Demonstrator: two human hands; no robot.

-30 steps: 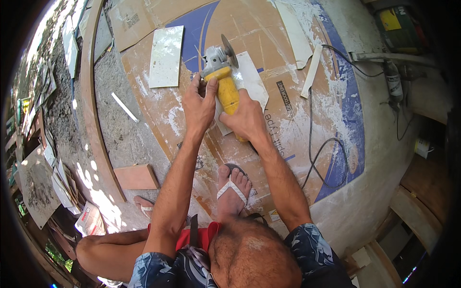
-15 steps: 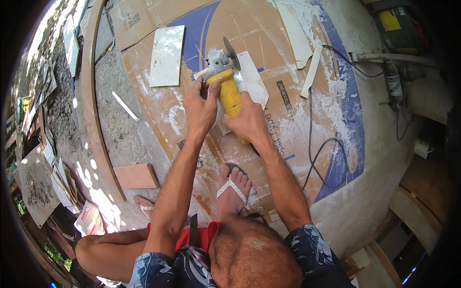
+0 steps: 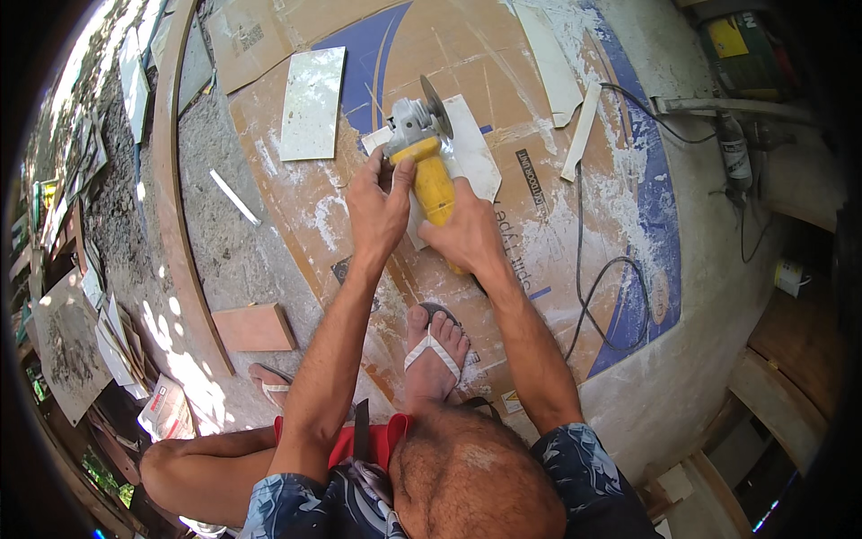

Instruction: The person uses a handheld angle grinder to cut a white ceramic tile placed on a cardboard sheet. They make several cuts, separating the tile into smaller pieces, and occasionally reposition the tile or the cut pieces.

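Both my hands are closed around a yellow angle grinder (image 3: 433,187) with a grey metal head. My left hand (image 3: 377,211) grips it beside the head, thumb on the yellow housing. Farther back, my right hand (image 3: 471,232) wraps the body. A thin cutting disc (image 3: 437,106) stands up on edge at the right of the head, pointing away from me. Partly hidden under the grinder lies a pale tile piece (image 3: 474,153) on the dusty cardboard (image 3: 503,198). Whether the disc is spinning, I cannot tell.
A pale rectangular tile (image 3: 312,103) lies left of the grinder. Long pale offcuts (image 3: 584,133) and a looping black cord (image 3: 582,260) are at right. A wooden beam (image 3: 171,162) and reddish block (image 3: 254,329) lie at left. My sandalled foot (image 3: 433,355) rests on the cardboard.
The grinder has shifted slightly right and toward me, and its disc shows a little more of its face. Both hands keep their hold.
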